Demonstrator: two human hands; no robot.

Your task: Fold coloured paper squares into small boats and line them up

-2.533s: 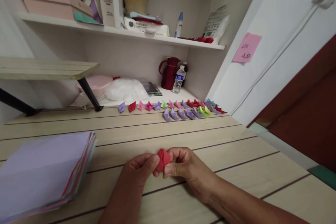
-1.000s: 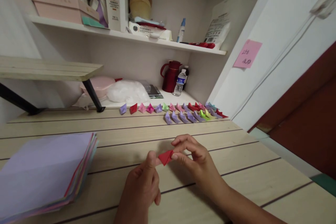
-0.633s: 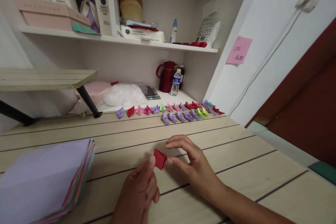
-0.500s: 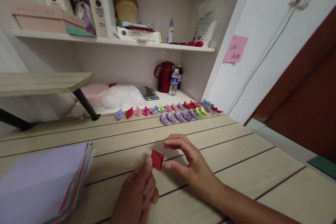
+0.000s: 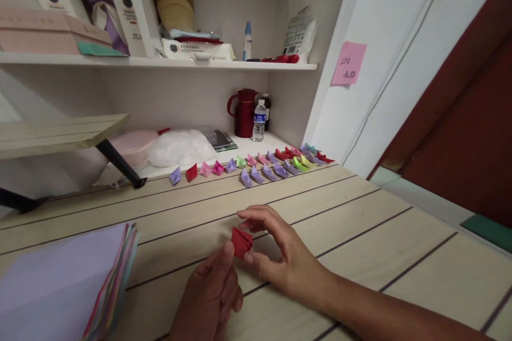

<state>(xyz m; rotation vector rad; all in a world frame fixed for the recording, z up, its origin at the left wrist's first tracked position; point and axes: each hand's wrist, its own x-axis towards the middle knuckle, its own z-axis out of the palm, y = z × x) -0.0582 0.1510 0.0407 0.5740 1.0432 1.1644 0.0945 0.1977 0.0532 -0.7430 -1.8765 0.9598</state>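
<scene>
A small folded red paper piece point(image 5: 241, 242) is held just above the wooden table point(image 5: 360, 224) near its front. My left hand point(image 5: 210, 293) pinches its lower left side with thumb and fingers closed. My right hand point(image 5: 276, 256) pinches its right side with thumb and index finger, the other fingers curled above it. At the back of the table stands a row of several finished paper boats point(image 5: 256, 162) in purple, red, pink and green.
A stack of coloured paper sheets point(image 5: 64, 285), lilac on top, lies at the left front. A raised wooden shelf point(image 5: 60, 130) juts over the table's left. Behind are a red jug point(image 5: 241, 112), a water bottle point(image 5: 259, 120) and a white bag point(image 5: 180, 146). A wall with a pink note point(image 5: 348, 63) stands to the right.
The red piece has gone from a flat triangle to a small square packet, turned between both hands. My view has shifted right, so the paper stack sits further left.
</scene>
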